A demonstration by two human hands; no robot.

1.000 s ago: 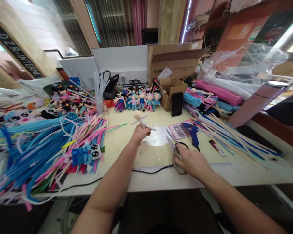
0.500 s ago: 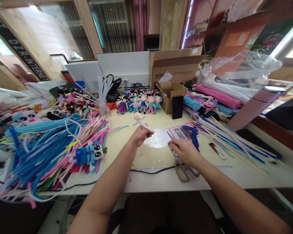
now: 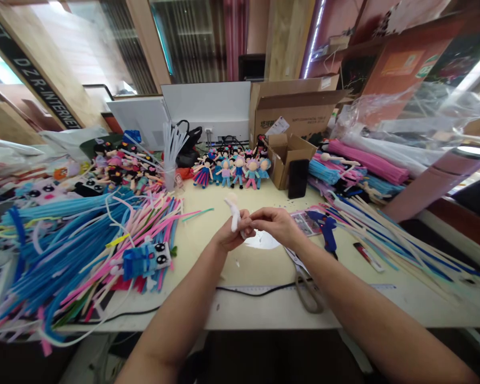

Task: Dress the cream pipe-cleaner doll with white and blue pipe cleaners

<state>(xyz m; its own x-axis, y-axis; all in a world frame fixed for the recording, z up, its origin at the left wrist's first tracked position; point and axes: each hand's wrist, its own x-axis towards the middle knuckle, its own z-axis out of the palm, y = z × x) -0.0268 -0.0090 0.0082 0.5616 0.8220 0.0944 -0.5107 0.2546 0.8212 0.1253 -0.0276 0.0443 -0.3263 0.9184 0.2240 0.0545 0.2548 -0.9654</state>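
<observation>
My left hand [image 3: 229, 236] is closed around a small white pipe-cleaner doll [image 3: 234, 214], whose pale round head tips up and away from me. Its lower end is hidden by the fingers. The fingertips of my right hand [image 3: 279, 224] are pinched together against my left fingertips, and what lies between them is too small to make out. Below the hands is a shiny white sheet [image 3: 263, 241]. Scissors [image 3: 310, 293] with grey-brown handles lie under my right forearm, beside a blue glue gun [image 3: 327, 232].
Loose blue and pink pipe cleaners [image 3: 84, 240] heap up at left, under a blue plush figure [image 3: 144, 260]. Finished dolls [image 3: 238, 170] stand at the back by an open cardboard box [image 3: 290, 152] and a dark phone [image 3: 298, 178]. A pink thermos [image 3: 440, 184] leans at right; a black cable [image 3: 252, 293] crosses the front.
My right hand has left the scissors on the table and moved left to meet my left hand. The doll has turned more upright in my left hand. The view has shifted slightly.
</observation>
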